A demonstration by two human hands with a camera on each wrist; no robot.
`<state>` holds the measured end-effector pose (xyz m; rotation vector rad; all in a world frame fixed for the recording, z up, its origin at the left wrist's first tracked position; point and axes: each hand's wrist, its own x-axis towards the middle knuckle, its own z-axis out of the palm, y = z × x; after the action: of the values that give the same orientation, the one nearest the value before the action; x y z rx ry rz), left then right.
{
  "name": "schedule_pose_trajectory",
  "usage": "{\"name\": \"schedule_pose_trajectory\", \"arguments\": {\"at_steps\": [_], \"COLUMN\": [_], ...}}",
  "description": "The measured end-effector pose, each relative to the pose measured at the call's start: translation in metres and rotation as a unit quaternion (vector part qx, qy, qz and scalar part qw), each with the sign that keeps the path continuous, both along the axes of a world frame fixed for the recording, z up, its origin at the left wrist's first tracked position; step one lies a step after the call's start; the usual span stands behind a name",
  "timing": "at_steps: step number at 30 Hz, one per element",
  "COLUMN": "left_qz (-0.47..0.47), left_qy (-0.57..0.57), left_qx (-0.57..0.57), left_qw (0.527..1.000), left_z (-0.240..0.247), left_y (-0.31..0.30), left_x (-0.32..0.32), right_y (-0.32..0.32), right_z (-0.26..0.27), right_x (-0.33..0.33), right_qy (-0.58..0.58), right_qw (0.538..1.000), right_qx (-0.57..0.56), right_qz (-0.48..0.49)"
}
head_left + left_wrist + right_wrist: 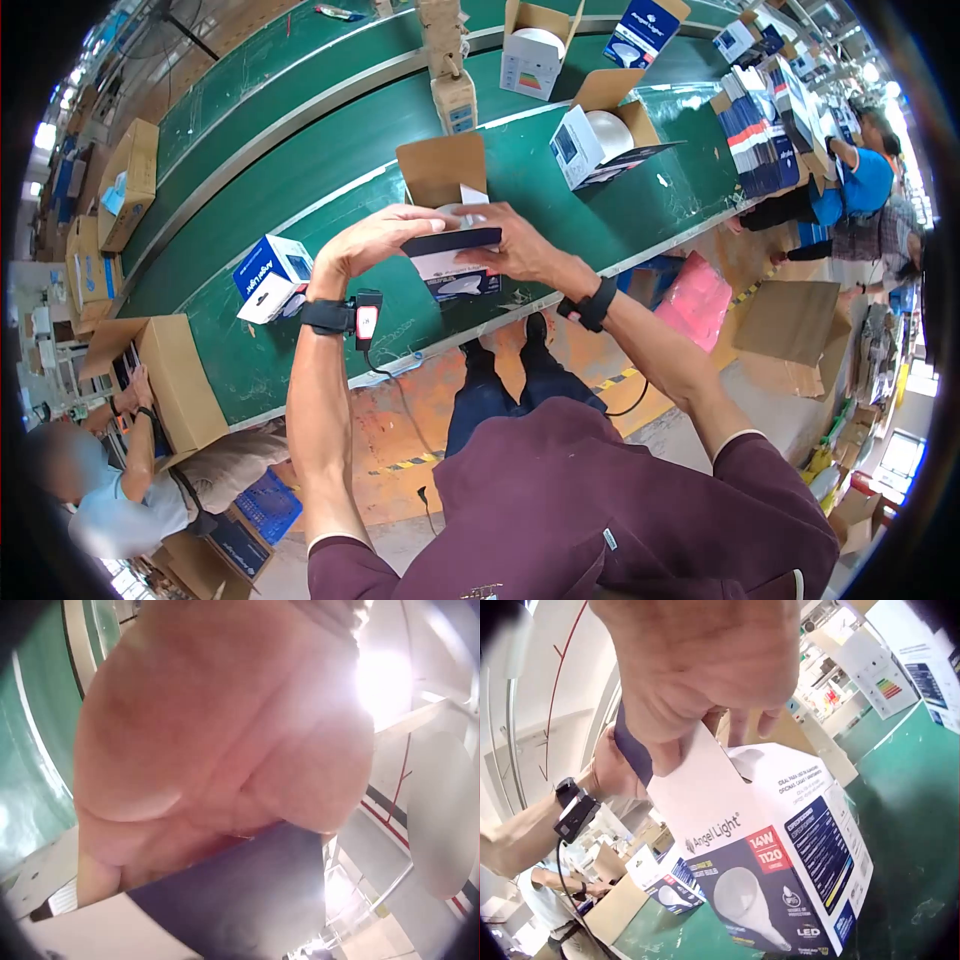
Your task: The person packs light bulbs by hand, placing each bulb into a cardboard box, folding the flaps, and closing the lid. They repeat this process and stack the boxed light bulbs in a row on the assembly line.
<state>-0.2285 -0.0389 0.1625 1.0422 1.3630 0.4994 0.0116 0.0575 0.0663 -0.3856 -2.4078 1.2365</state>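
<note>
A light bulb box [462,284] with its top open stands on the green conveyor belt in front of me. Its brown inner lid [440,165] is raised at the back, and its white front carries "Angel Light" and a bulb picture in the right wrist view. My left hand [375,240] grips the dark blue flap [232,900] at the box's upper left. On the other side, my right hand [515,245] pinches the white front panel [705,780], thumb in front and fingers reaching behind it. Something white inside the box is mostly covered by the hands.
Another bulb box [272,278] lies to the left on the belt. Open boxes with white contents [605,135] stand farther right, near stacked flat cartons [755,140]. A post [445,65] rises at the belt's far side. People work at left and right.
</note>
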Motion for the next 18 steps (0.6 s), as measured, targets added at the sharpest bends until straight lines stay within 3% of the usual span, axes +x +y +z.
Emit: {"name": "schedule_pose_trajectory", "arguments": {"at_steps": [1, 5, 9, 12, 13, 18], "left_qz": [0.032, 0.011, -0.025, -0.121, -0.149, -0.169], "left_qy": [-0.121, -0.122, -0.071, -0.036, 0.040, 0.047], "left_qx": [-0.021, -0.004, -0.057, -0.001, -0.004, 0.037], "left_qw": [0.992, 0.992, 0.995, 0.992, 0.988, 0.984], "left_z": [-0.028, -0.018, -0.011, -0.017, 0.000, 0.001], "left_y": [0.000, 0.001, 0.003, 0.004, 0.007, 0.005], "left_x": [-0.013, -0.002, 0.014, 0.022, 0.031, 0.046], "right_y": [0.004, 0.001, -0.010, -0.022, -0.026, -0.037], "right_z": [0.001, 0.010, 0.012, 0.009, 0.009, 0.014], "right_x": [-0.001, 0.010, 0.027, 0.035, 0.038, 0.049], "right_qy": [-0.004, 0.001, 0.011, 0.035, 0.041, 0.042], "right_qw": [1.000, 0.997, 0.992, 0.989, 0.988, 0.982], "right_qx": [0.023, 0.009, 0.031, 0.074, 0.083, 0.082], "right_qz": [-0.015, -0.081, -0.121, -0.124, -0.126, -0.162]}}
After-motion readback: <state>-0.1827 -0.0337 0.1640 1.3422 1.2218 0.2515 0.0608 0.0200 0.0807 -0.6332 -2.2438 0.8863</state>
